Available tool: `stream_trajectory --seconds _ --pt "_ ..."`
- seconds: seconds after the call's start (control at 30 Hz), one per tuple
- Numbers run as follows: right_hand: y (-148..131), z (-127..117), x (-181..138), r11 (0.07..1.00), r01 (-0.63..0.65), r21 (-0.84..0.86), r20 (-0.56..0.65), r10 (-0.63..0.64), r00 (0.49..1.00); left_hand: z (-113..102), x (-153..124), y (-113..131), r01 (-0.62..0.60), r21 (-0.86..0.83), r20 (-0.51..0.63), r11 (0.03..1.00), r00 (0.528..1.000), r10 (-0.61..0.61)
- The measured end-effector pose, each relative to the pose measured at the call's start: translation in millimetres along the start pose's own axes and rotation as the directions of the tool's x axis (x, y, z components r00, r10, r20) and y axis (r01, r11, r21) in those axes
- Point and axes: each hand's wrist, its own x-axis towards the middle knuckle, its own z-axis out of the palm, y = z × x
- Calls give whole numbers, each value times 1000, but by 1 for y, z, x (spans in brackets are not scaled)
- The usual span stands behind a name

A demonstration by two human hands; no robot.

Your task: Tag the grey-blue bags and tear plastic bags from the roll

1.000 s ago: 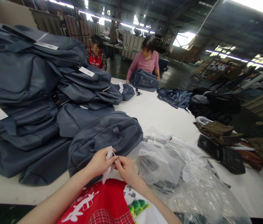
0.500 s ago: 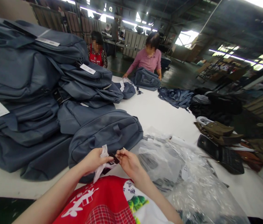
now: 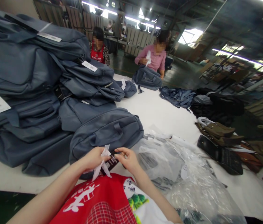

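My left hand point(image 3: 93, 159) is closed on a crumpled piece of white paper point(image 3: 100, 165) and on one end of a small black tag point(image 3: 112, 162). My right hand point(image 3: 127, 158) pinches the other end of that tag. Both hands hover at the near edge of the white table point(image 3: 154, 112), just in front of a grey-blue bag point(image 3: 105, 132) lying on its side. My red apron point(image 3: 103, 202) fills the bottom of the view.
A tall pile of grey-blue bags point(image 3: 33, 87) with white labels covers the left. Clear plastic bags point(image 3: 178, 174) lie to my right. Olive and black bags point(image 3: 217, 137) sit at the right edge. Two people work at the far end, one over a bag point(image 3: 147, 79).
The black tag has come out of the white paper and now shows between my hands. The person in pink at the far end has lifted a white piece off the table.
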Motion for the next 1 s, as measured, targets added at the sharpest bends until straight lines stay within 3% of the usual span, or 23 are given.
stream_trajectory --seconds 0.07,0.13,0.27,0.4,0.5,0.6,0.77,0.9,1.0 --pt "-5 5 -3 896 187 -402 -13 -210 978 0 0 4 -19 31 -8 999 1000 19" --pt "-11 8 -6 715 312 -626 35 -373 927 0 -1 7 -40 54 -13 998 999 41" --pt "-21 9 -10 502 374 -780 135 -449 883 0 -4 9 -85 113 -12 990 996 87" --pt "-24 8 -10 423 343 -839 154 -420 894 0 -5 5 -81 154 -27 985 996 86" --pt "-20 7 -6 449 316 -836 143 -378 915 1 -4 3 -64 152 -40 986 997 71" --pt "-13 5 -1 554 257 -792 82 -321 943 2 -4 4 -43 147 -50 988 997 51" --pt "-8 8 2 784 260 -563 43 -286 957 0 -6 9 -36 106 -36 994 999 40" --pt "-6 18 2 844 279 -458 70 -279 958 -3 -5 13 -87 49 25 995 996 86" --pt "-1 23 6 914 204 -352 52 -198 979 -4 -4 12 -72 -1 48 997 996 72"
